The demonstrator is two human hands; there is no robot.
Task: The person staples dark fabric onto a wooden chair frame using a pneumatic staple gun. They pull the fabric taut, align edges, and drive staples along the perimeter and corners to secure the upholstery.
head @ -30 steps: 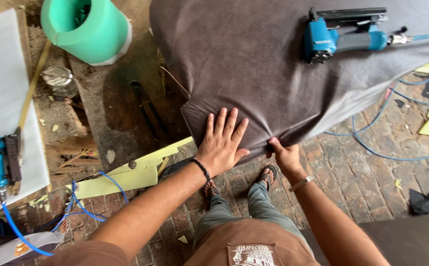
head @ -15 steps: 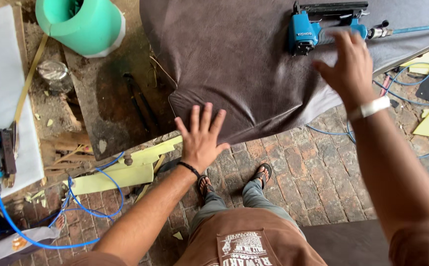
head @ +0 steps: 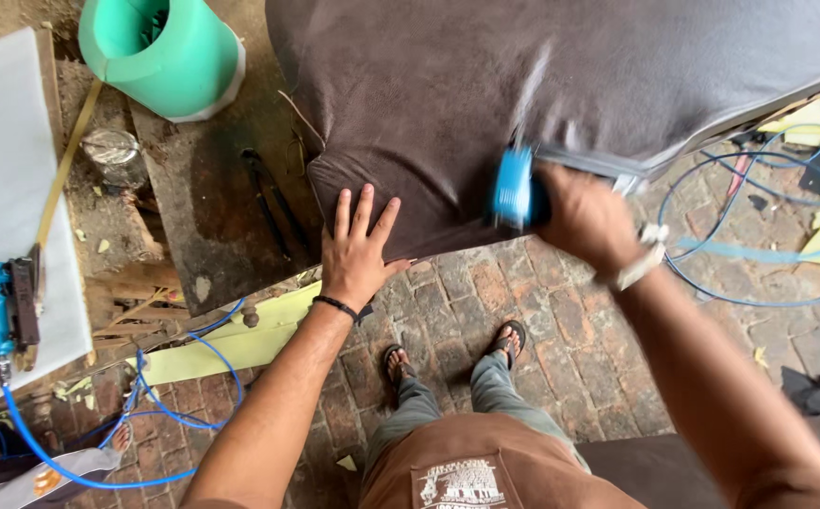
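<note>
Now left hand (head: 358,250) pressing flat, fingers spread, on brown leather cover (head: 523,104) corner; right hand (head: 584,221) gripping blue staple gun (head: 516,188) just beside; stapling not begun.

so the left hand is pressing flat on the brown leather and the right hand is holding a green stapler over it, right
Not quite: the stapler in the right hand is blue, not green, as the head view shows. The rest holds: the left hand lies flat, fingers spread, on the brown leather.
</note>
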